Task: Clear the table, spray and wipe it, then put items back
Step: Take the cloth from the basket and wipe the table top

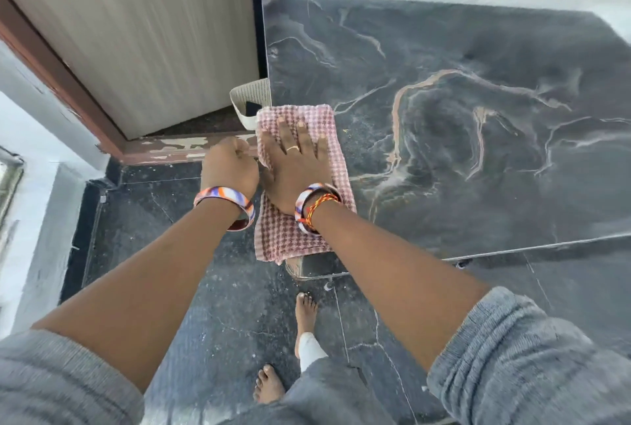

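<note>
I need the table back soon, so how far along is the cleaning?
Clearing looks done: nothing sits on the dark marble table except the cloth. Wiping is in hand: the right hand presses the pink checked cloth flat at the table's near-left corner, with the left hand closed beside the edge. Whether spraying happened cannot be told. Putting items back is left; none are in view.
</note>
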The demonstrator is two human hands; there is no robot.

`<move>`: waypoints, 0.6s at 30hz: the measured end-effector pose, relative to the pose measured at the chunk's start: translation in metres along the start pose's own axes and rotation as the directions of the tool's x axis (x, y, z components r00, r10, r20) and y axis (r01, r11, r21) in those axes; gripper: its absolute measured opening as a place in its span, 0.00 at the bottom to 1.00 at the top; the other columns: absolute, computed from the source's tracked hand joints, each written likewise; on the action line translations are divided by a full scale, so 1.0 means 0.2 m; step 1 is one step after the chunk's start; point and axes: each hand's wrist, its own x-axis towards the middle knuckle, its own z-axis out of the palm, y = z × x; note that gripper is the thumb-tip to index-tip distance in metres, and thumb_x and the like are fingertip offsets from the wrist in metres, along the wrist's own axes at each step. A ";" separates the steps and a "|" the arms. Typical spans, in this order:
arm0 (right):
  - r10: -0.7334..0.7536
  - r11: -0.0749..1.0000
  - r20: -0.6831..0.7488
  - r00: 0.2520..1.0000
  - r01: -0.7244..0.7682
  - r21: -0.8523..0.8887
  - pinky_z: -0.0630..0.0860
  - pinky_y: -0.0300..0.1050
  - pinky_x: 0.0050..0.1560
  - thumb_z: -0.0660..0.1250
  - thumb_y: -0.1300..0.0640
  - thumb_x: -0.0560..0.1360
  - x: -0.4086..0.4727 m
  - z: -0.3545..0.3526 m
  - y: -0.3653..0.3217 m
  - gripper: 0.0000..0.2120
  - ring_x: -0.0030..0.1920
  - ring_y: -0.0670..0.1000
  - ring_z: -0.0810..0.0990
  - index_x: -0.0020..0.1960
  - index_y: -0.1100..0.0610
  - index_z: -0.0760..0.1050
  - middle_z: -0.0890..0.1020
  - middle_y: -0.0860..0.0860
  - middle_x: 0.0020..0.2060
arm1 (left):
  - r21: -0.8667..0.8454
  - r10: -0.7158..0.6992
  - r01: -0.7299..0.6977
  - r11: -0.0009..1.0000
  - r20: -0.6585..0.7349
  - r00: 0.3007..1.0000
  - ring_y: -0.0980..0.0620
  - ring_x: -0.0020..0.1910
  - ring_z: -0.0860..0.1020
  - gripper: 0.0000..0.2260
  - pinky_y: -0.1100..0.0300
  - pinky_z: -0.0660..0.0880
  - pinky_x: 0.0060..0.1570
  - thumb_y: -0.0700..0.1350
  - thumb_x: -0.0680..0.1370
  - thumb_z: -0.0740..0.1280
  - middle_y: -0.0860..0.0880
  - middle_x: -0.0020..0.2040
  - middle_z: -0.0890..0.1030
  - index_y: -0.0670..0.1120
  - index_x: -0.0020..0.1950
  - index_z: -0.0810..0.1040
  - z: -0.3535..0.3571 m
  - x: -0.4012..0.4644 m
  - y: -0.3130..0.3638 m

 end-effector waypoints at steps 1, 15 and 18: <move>-0.006 1.000 0.001 1.000 0.006 0.007 0.40 0.62 0.72 0.54 0.46 0.78 -0.07 0.00 -0.01 0.30 0.76 0.59 0.45 0.76 0.49 0.49 0.50 0.52 0.77 | -0.003 0.038 -0.038 0.999 -0.024 0.999 0.38 0.58 0.75 0.15 0.53 0.71 0.53 0.36 0.75 0.57 0.38 0.58 0.79 0.40 0.58 0.77 0.00 -0.02 0.02; -0.173 0.978 -0.058 0.983 0.165 -0.126 0.57 0.62 0.72 0.60 0.36 0.73 -0.68 -0.07 0.38 0.33 0.72 0.60 0.65 0.73 0.52 0.63 0.68 0.55 0.71 | 0.225 0.519 -0.554 0.801 0.199 0.831 0.35 0.60 0.71 0.16 0.44 0.70 0.57 0.37 0.75 0.58 0.36 0.62 0.74 0.40 0.62 0.74 0.25 -0.14 0.41; -0.136 0.954 -0.069 0.988 0.112 -0.279 0.71 0.57 0.64 0.56 0.35 0.72 -0.76 -0.11 0.55 0.30 0.65 0.55 0.75 0.67 0.51 0.73 0.77 0.51 0.63 | 0.171 0.573 -0.627 0.760 0.279 0.770 0.35 0.58 0.73 0.17 0.43 0.72 0.54 0.38 0.76 0.58 0.35 0.61 0.75 0.39 0.63 0.73 0.36 -0.18 0.51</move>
